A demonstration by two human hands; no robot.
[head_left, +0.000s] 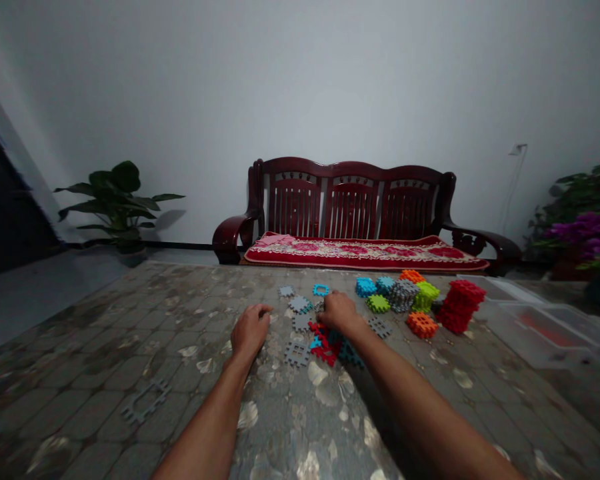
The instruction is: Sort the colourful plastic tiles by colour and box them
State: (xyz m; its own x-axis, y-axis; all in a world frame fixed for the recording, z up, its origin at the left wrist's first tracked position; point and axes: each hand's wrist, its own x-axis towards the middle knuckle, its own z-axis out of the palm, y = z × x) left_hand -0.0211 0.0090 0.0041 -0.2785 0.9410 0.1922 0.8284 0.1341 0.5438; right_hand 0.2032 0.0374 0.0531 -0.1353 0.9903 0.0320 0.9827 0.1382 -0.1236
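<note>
My left hand (250,332) rests on the patterned tablecloth, fingers loosely bent and apart, with nothing visible in it. Just right of it lie loose grey interlocking tiles (297,355) with toothed edges. My right hand (339,312) is closed, fingers pointing down among the tiles; what they grip is hidden beneath them. Close under that hand are red tiles (325,347) with a small blue piece on them, and a dark teal tile (351,355) partly covered by the wrist. A blue frame tile (321,290) lies just beyond the fingers.
Right of my hands stand stacks of tiles: blue (365,287), grey (403,295), lime green (426,297), orange (422,325) and tall red (461,307). Clear plastic boxes (545,327) sit at the table's right. A grey frame piece (146,401) lies front left. A wooden bench (353,207) stands behind.
</note>
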